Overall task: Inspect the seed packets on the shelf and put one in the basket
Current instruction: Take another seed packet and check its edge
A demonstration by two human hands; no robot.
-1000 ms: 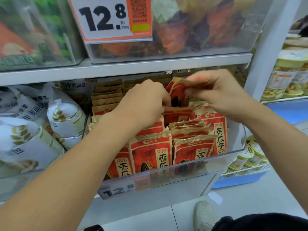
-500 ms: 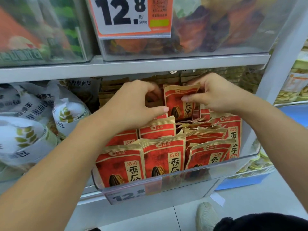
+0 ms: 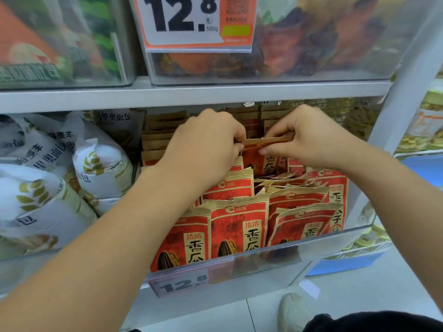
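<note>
Both arms reach into the shelf bin, left hand and right hand pinching one red seed packet by its top corners.

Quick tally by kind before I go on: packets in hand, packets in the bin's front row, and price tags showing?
Held seed packet, pinched by left hand and right hand: 1
Front-row seed packets: 3
Price tags: 2
Total: 6
</note>
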